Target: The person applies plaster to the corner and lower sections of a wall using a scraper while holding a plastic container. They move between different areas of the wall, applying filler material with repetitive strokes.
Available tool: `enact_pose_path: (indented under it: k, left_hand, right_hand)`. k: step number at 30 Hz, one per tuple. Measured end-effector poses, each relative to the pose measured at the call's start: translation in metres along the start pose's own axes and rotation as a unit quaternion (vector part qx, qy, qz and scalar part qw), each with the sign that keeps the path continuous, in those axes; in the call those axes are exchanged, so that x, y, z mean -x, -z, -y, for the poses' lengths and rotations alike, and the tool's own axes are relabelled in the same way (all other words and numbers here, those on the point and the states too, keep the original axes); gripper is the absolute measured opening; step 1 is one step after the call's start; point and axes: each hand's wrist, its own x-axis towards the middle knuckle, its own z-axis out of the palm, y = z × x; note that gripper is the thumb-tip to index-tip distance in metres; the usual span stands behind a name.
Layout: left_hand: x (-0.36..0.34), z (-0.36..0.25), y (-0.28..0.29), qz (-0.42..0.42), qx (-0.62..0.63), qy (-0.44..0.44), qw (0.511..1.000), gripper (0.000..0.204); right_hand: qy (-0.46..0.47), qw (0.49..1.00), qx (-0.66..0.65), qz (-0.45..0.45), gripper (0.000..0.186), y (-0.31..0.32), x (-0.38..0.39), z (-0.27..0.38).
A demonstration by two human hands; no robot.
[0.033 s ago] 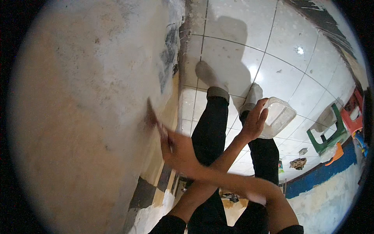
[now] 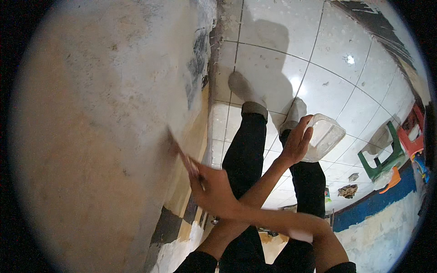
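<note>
My forearms cross in front of my legs. My right hand [image 2: 214, 189] reaches left and is closed round the handle of a putty knife [image 2: 175, 145]. Motion smears its blade, which lies at the wall [image 2: 104, 113]; whether the whole edge touches cannot be told. That wall is patchy, with grey-white filler over a tan surface. My left hand [image 2: 297, 144], reaching under the other arm to the right, grips a clear plastic tub [image 2: 325, 138] by its near-left side. Whitish residue coats the tub's inside.
White floor tiles [image 2: 337, 68] meet the wall's foot. At the right stand a green plastic stool [image 2: 384, 157] and a red stool [image 2: 412, 136], beside an orange object [image 2: 391, 180]. A crumpled brown thing [image 2: 348, 191] lies near a blue and white wall [image 2: 373, 209].
My right hand and the putty knife have shifted slightly down along the wall, toward me. The left hand and the tub have stayed nearly still.
</note>
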Motion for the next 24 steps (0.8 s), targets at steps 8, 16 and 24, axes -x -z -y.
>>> enact_pose_path:
  k: [8,16,24]
  left_hand:
    - [-0.01,0.0,-0.008,-0.011,0.068,0.0,0.998,0.063]
    - [-0.003,0.002,0.003,0.003,0.033,0.017,0.999,0.053]
    - [-0.008,-0.003,0.013,-0.038,0.028,0.041,0.998,0.054]
  right_hand:
    - [0.028,0.973,0.101,-0.204,0.017,0.072,-0.173,-0.049]
    - [0.125,0.972,0.155,-0.127,0.034,0.01,-0.121,-0.004]
    - [0.128,0.976,0.079,-0.159,0.022,0.063,-0.133,0.019]
